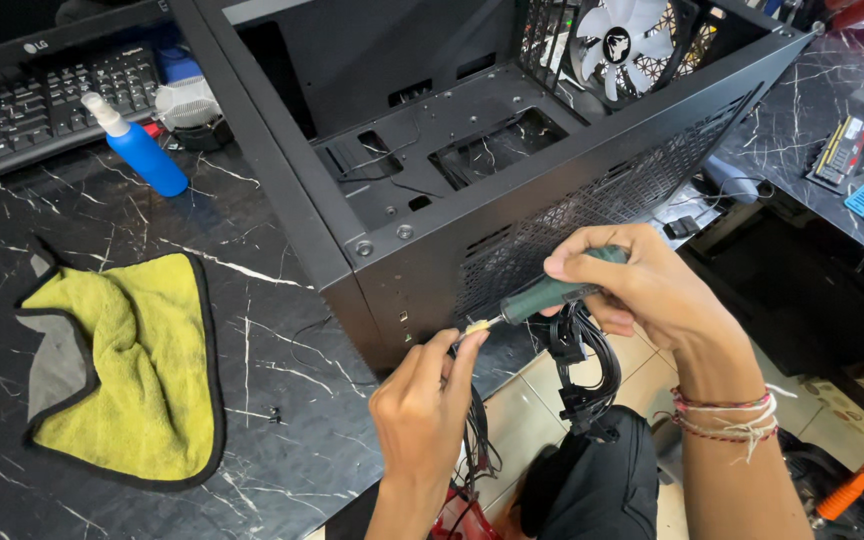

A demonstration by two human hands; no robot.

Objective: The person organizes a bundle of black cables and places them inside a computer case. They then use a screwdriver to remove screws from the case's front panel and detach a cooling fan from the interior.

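Observation:
A black computer case lies on a dark marble table, its open side up and a white fan at its far end. My right hand grips a green-handled screwdriver pointed left at the case's near mesh panel. My left hand pinches the screwdriver's tip between fingertips, close to the case's lower corner. Black cables hang down below the case edge between my hands.
A yellow cloth with black trim lies on the left of the table. A blue spray bottle and a black keyboard sit behind it. At the right are a memory stick and an orange-handled tool.

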